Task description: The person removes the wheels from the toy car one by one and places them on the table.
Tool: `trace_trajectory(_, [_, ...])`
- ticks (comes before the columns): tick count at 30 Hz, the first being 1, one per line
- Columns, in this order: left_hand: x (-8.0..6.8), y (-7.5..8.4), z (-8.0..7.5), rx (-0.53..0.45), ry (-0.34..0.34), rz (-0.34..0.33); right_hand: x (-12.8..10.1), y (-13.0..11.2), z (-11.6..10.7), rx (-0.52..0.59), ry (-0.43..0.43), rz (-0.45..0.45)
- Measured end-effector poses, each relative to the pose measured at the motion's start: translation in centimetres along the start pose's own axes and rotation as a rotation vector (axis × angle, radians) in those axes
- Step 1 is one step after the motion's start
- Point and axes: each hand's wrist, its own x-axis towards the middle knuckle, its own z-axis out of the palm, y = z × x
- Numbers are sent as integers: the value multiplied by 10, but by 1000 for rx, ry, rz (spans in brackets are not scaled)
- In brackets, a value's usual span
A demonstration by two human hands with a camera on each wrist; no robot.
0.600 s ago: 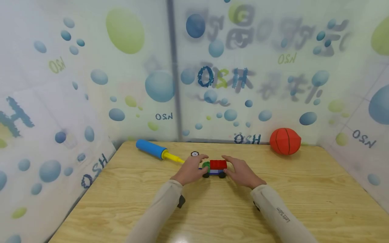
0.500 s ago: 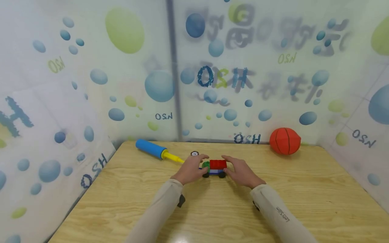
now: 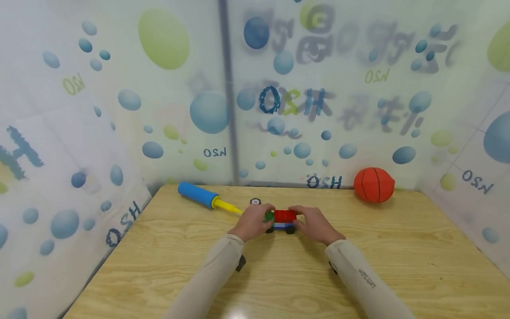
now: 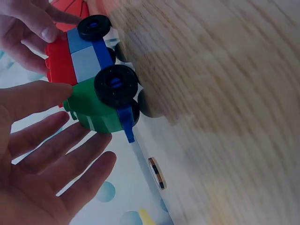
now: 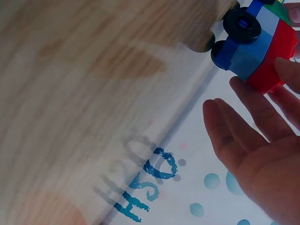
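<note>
A toy truck [image 3: 284, 218] built of plastic blocks stands on the table between both hands, with a green cab, a red top, a blue base and black wheels. My left hand [image 3: 252, 221] holds the cab end, its thumb on the near side of the green block [image 4: 96, 110] and its fingers reaching around the front. At the rear end my right hand [image 3: 315, 224] grips the red block [image 5: 276, 61], thumb on the near side and fingertips against the back. In the left wrist view, the wheels [image 4: 116, 86] are close over their reflections on the wood.
A blue cylinder with a yellow nozzle [image 3: 197, 195] lies at the back left. Behind the left hand sits a small chip-like disc [image 3: 255, 201]. A red ball with black lines [image 3: 374, 185] rests back right. Printed curtains [image 3: 287, 133] enclose the wooden table [image 3: 279, 279].
Both hands have drawn slightly inward, the left to the right and the right to the left, closing onto the truck's ends. The truck has shifted very slightly left.
</note>
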Motion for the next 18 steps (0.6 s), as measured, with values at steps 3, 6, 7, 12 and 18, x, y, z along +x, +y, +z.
trace_trajectory(3, [1, 2, 0, 15, 14, -10, 2, -1, 0, -10, 5, -8])
trace_trajectory(6, [3, 4, 0, 30, 28, 4, 4, -2, 0, 1, 11, 6])
trace_trajectory(7, [3, 4, 0, 33, 30, 8, 4, -2, 0, 13, 14, 15])
trace_trajectory(12, [0, 4, 1, 21, 20, 4, 3, -2, 3, 53, 19, 22])
trace_trajectory(18, [-3, 4, -5, -20, 19, 30, 3, -2, 0, 133, 18, 29])
